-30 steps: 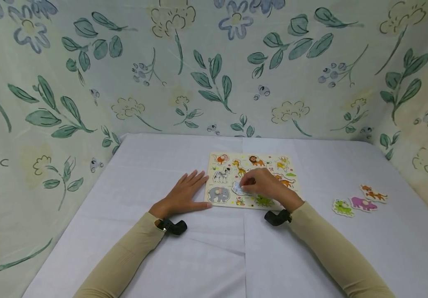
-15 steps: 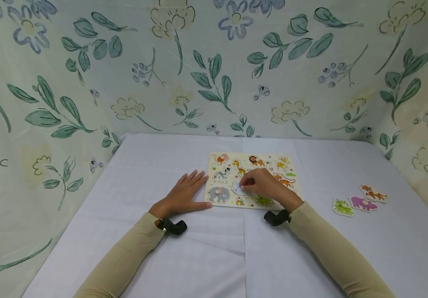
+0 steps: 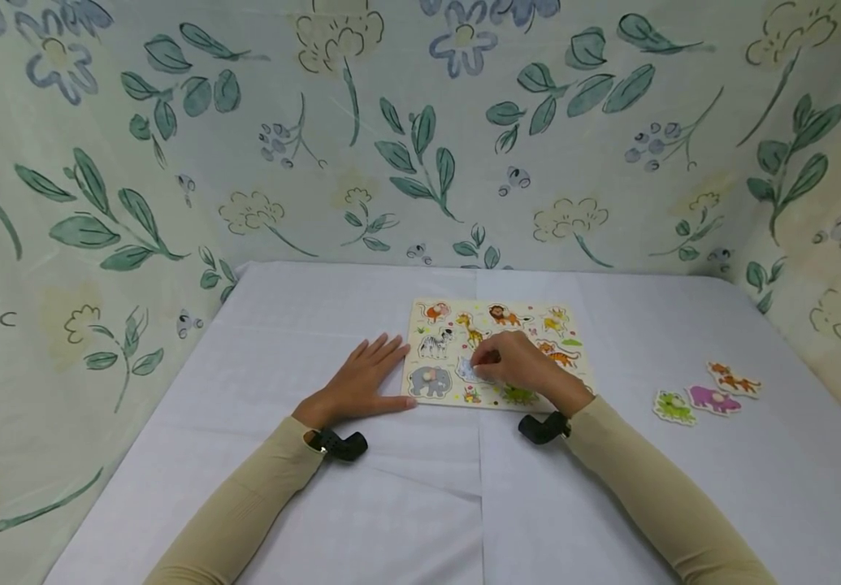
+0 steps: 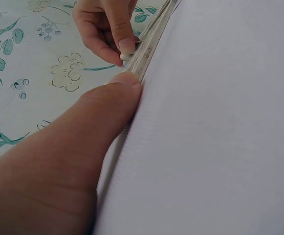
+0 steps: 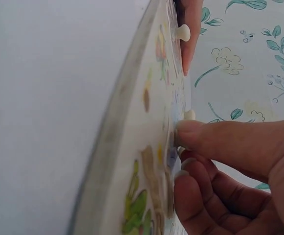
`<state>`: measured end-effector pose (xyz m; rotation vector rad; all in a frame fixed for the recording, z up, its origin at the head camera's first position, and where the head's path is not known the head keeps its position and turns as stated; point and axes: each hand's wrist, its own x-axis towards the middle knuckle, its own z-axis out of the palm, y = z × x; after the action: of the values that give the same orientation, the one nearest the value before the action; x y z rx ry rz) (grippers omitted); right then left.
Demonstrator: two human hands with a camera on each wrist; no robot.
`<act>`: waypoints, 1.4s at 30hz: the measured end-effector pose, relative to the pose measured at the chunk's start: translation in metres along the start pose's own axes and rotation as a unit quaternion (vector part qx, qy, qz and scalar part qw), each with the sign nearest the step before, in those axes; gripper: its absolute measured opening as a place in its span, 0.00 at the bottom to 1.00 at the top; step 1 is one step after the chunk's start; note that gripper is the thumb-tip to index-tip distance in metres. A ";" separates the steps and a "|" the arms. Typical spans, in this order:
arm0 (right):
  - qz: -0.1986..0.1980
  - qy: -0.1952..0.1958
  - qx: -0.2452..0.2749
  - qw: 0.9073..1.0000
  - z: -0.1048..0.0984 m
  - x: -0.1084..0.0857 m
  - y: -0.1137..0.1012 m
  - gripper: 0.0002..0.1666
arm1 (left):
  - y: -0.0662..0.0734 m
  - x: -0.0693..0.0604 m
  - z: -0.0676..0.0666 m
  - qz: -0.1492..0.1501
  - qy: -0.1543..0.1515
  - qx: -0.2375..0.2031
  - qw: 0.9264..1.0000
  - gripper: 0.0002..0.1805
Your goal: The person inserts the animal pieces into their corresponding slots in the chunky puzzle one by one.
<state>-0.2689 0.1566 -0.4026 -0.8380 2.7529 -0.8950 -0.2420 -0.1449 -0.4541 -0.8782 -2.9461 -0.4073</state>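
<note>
A wooden animal peg puzzle board (image 3: 496, 396) lies on the white-covered table. My right hand (image 3: 526, 363) is over its middle and pinches the knob of a pale blue animal puzzle piece (image 3: 466, 367); the piece is partly hidden by the fingers, so its animal is unclear. In the right wrist view, thumb (image 5: 200, 137) and fingers meet at that knob, close to the board face. My left hand (image 3: 363, 380) lies spread on the table, fingertips and thumb at the board's left edge. The elephant (image 3: 430, 381), zebra (image 3: 435, 344), giraffe (image 3: 469, 328) and lion (image 3: 505, 315) show on the board.
To the right of the board lie three loose pieces: a green frog-like piece (image 3: 674, 407), a purple hippo (image 3: 713, 400) and an orange-brown animal piece (image 3: 734, 380). A floral cloth (image 3: 420, 187) hangs behind and beside the table (image 3: 405, 520).
</note>
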 end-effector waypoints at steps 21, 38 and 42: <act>0.010 0.004 -0.005 1.000 0.002 -0.001 0.001 0.03 | 0.001 0.001 -0.001 -0.004 -0.008 0.002 1.000 0.56; 0.011 -0.005 0.005 1.000 0.001 0.000 0.000 0.04 | 0.002 -0.001 -0.001 -0.010 -0.005 -0.013 1.000 0.57; 0.013 -0.002 0.006 1.000 0.000 0.000 0.001 0.03 | 0.002 0.000 0.000 -0.009 -0.002 -0.013 1.000 0.57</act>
<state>-0.2698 0.1574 -0.4035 -0.7999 2.7455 -0.9017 -0.2410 -0.1438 -0.4534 -0.8581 -2.9609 -0.4451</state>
